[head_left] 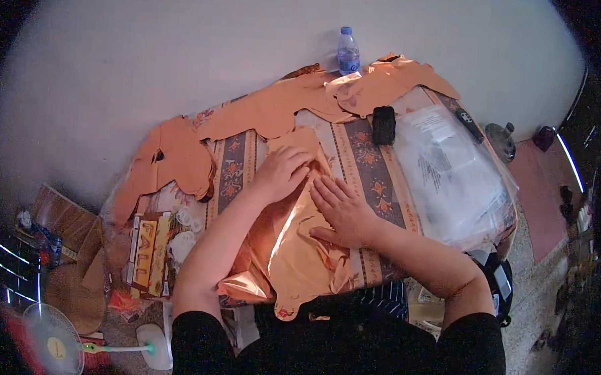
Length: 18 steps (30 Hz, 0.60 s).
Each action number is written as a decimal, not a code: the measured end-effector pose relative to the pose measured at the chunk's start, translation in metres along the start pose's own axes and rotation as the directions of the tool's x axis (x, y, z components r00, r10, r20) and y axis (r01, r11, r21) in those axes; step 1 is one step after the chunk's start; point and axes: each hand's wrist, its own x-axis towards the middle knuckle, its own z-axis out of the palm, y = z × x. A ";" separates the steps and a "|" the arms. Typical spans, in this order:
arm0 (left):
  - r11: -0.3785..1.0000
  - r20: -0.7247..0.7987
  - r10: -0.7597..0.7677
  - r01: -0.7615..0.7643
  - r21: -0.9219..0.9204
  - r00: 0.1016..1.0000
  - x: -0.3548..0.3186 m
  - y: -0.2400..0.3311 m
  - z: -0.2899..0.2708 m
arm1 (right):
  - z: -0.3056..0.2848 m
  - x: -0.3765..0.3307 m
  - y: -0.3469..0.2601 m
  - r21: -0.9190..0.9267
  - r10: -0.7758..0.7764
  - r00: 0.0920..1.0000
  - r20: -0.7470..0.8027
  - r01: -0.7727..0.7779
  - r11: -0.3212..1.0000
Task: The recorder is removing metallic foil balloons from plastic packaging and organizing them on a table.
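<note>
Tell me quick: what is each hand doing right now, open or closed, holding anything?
Left hand: open, fingers curled slightly, pressing on the shiny orange foil sheet, not gripping it.
Right hand: open, flat, fingers spread on the same foil sheet.

A plain pale wall (186, 42) is seen behind a table covered by a patterned cloth (365, 157). A small fan (55, 344) is placed on the floor, lower left.
</note>
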 end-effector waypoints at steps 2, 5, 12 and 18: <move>1.000 0.000 -0.004 0.004 -0.008 1.000 -0.004 0.000 0.005 | -0.001 0.000 -0.001 -0.019 0.002 1.000 0.018 -0.002 1.000; 0.999 -0.063 0.016 -0.013 0.040 0.998 -0.008 -0.001 0.016 | 0.003 -0.001 0.000 -0.016 0.002 1.000 0.024 -0.002 1.000; 1.000 -0.084 -0.022 0.024 0.018 0.996 -0.009 -0.002 0.022 | 0.001 0.001 0.007 0.090 -0.015 1.000 0.010 0.014 0.996; 1.000 -0.087 0.003 -0.001 0.019 0.996 -0.009 -0.011 0.024 | -0.005 0.000 0.005 0.129 0.001 0.999 0.040 -0.006 0.992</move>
